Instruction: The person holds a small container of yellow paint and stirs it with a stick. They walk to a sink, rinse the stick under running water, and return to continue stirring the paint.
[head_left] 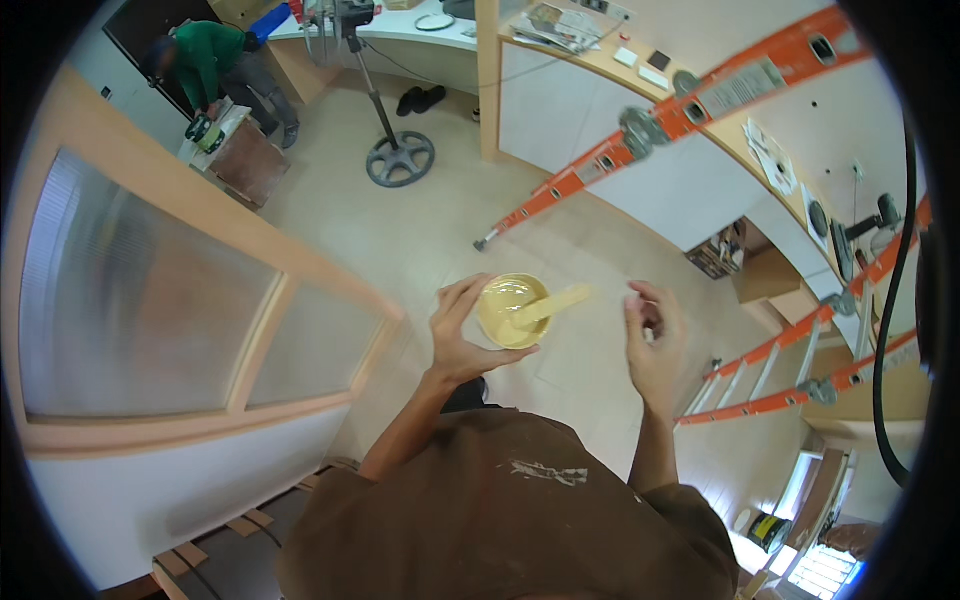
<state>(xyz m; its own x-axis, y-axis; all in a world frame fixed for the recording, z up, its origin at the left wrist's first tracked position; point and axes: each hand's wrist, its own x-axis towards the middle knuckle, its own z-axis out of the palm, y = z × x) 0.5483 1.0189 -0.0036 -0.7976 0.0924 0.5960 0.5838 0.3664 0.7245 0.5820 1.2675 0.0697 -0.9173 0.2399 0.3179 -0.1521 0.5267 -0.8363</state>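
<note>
My left hand is wrapped around the side of a small round tub. Pale yellow, glossy liquid lies inside, and a flat yellow-coated stick leans in it, its broad end sticking out over the right rim. To the right, apart from the tub, my right hand is raised with its fingers curled in toward the thumb. It is slightly blurred; whether something small sits within the fingers is unclear.
An orange ladder reaches across the right side, near a long counter with papers. Glazed wooden framing stands close on my left. Beyond are a pedestal fan and a person in green bending over a box. A black cable hangs at right.
</note>
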